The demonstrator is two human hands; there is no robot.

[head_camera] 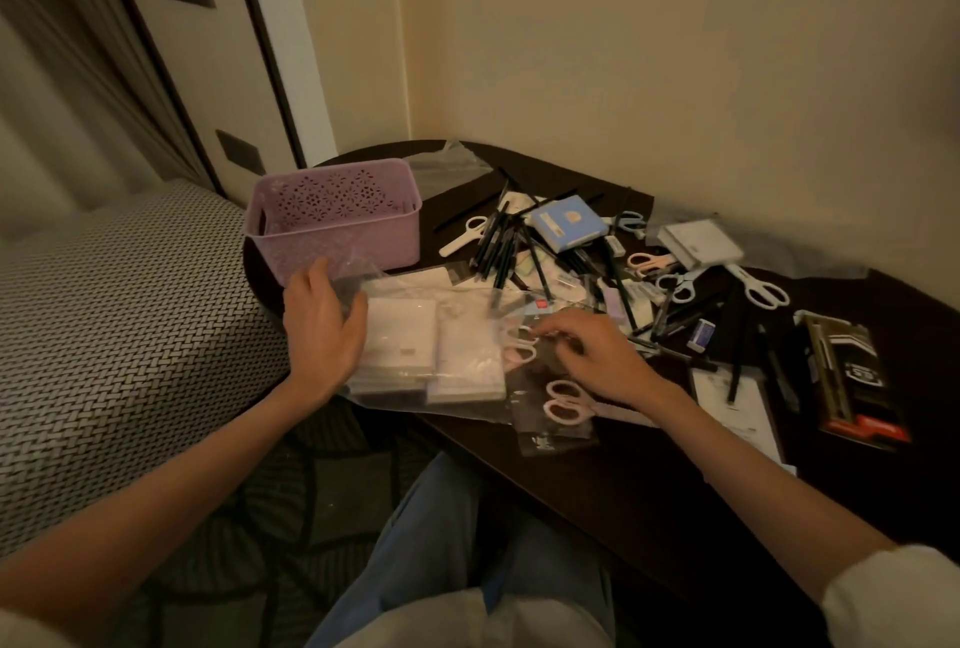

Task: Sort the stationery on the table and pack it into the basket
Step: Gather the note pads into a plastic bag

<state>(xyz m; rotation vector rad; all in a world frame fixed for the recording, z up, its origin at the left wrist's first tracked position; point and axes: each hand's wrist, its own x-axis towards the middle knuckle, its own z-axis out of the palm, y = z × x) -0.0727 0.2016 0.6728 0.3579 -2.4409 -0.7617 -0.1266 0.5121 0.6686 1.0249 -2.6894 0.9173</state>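
Nearest you, at the table's (649, 507) near edge, a bagged pair of pink scissors (563, 403) lies flat in its clear sleeve, just below your right wrist — probably within reach so like can join like. Your right hand (602, 356) is curled over a second pink pair (519, 343), its fingertips bent down onto the handles; whether they already pinch them or only touch you cannot tell through the blur. Your left hand (322, 320) lies with fingers fairly straight against the left edge of the clear bag of white pads (415, 346), seemingly bracing that stack so it stays put while the right works beside it. Just beyond the left hand stands the lilac basket (332, 221), at the table's far left; nothing shows in the part of its inside you can see — placed close so a short lift gets the sorted pile in. Farther right the unsorted heap spreads out: black pens (496, 242), a blue box (566, 223), a grey box (701, 242) and white-handled scissors (758, 288), with a black-and-red pack (852, 382) off to the right.
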